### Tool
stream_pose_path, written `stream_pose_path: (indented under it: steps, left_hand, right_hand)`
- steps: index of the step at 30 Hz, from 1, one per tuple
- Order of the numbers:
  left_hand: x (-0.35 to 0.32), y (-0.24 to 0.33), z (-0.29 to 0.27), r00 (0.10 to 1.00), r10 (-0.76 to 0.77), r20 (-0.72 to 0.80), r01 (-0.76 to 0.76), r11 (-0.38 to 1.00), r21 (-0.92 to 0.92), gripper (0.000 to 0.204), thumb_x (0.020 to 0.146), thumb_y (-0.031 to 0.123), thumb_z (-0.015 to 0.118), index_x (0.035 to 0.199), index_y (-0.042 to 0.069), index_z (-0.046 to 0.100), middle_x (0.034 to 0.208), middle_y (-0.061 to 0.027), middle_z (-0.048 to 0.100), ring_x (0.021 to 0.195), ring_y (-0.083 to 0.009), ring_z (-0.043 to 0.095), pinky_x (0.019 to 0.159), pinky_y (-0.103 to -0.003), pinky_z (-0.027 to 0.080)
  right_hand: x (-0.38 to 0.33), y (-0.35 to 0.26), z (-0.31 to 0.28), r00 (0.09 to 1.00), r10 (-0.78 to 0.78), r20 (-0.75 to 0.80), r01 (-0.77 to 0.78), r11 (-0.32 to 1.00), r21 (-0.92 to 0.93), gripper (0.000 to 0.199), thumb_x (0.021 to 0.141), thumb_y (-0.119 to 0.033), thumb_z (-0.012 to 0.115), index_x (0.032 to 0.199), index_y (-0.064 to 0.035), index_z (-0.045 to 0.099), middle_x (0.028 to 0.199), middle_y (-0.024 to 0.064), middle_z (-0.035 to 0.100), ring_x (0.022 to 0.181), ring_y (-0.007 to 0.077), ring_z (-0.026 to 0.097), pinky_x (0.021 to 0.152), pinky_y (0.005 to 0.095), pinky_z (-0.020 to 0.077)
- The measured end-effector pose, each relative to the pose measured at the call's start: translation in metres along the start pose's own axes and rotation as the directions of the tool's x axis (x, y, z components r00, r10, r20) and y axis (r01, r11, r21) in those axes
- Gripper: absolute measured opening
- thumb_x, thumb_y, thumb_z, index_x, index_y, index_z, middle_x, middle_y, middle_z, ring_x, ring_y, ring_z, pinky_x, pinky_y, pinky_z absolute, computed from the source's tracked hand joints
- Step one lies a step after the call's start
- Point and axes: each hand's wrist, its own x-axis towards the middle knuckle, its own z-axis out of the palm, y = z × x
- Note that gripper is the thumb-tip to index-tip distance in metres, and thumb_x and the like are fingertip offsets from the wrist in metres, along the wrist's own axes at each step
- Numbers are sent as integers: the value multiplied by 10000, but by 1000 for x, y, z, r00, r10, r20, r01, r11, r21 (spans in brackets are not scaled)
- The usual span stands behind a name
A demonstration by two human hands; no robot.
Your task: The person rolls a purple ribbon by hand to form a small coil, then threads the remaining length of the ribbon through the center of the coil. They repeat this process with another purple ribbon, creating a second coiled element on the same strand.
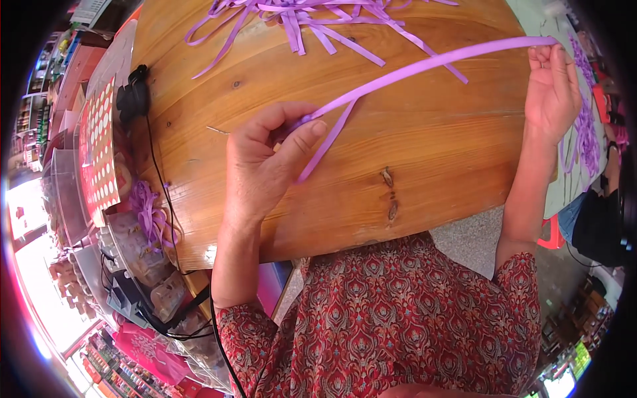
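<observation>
A long purple ribbon (424,66) stretches taut over a wooden table (411,166). My left hand (265,162) pinches one end of it between thumb and fingers near the table's middle, and a short tail hangs down below the pinch. My right hand (551,86) holds the other end high at the table's right edge. Both sleeves are of red patterned cloth.
A heap of cut purple ribbon strips (312,16) lies at the table's far edge. A black device (133,96) with a cable sits at the left edge. Left of the table are a red sheet with white dots (99,149), a purple bow (147,209) and clear boxes (142,255).
</observation>
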Motion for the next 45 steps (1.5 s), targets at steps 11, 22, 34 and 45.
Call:
stream_pose_path:
  steps: [11,22,34,45]
  left_hand:
    - [-18,2,11,990,128,64,-112,971,-213,138,836,52,671,963,-1,662,797,21,614,707,-19,516,603,-168,417]
    - [-27,-7,21,877,414,242,-441,896,63,120,811,66,684,911,4,660,703,-34,584,608,-111,523,544,-237,408]
    - [-31,-4,-38,891,453,-27,-442,879,176,77,799,-42,644,871,-15,654,766,-32,604,681,-88,524,630,-210,425]
    - [-23,-40,-131,831,333,-447,-385,923,-28,109,882,32,576,957,-28,628,756,-40,596,666,-99,529,653,-223,434]
  right_hand:
    - [-66,-24,115,514,-90,853,751,527,-397,451,704,-143,736,1119,-13,614,1172,142,588,1039,286,554,869,364,442]
    - [-106,-12,122,413,-229,881,728,664,-169,314,635,-88,727,931,0,667,870,69,640,719,198,582,600,308,422]
    - [-54,-38,3,927,259,270,-105,873,-477,181,914,-60,521,1027,51,610,979,97,624,891,159,571,801,260,438]
    - [-19,-38,-118,932,361,-40,-347,851,-394,213,923,-89,534,1070,45,609,1001,85,629,882,132,587,803,250,455]
